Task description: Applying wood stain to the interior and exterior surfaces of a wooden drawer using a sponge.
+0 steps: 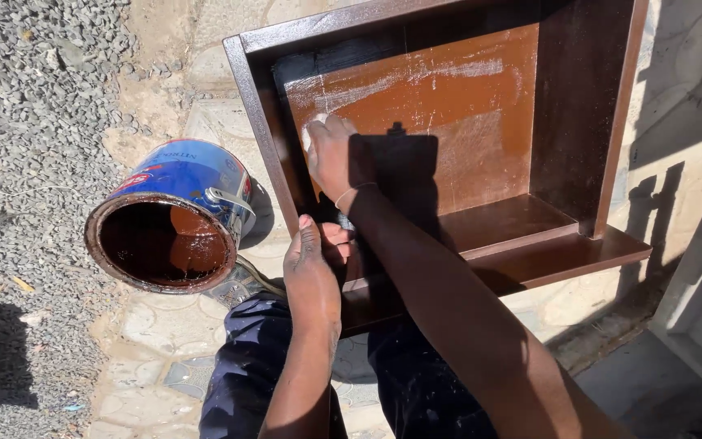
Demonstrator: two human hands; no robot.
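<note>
Head view: the right hand (328,154) reaches forward, arm stretched long, fingers closed on a small white pad (309,130), probably a cloth, pressed against the back panel of the dark brown wooden box (481,106) near its upper left corner. The left hand (312,264) grips the box's near rim, thumb up, wrist bent. 1 tipped paint can (174,213) lies just left on the paving (164,333).
</note>
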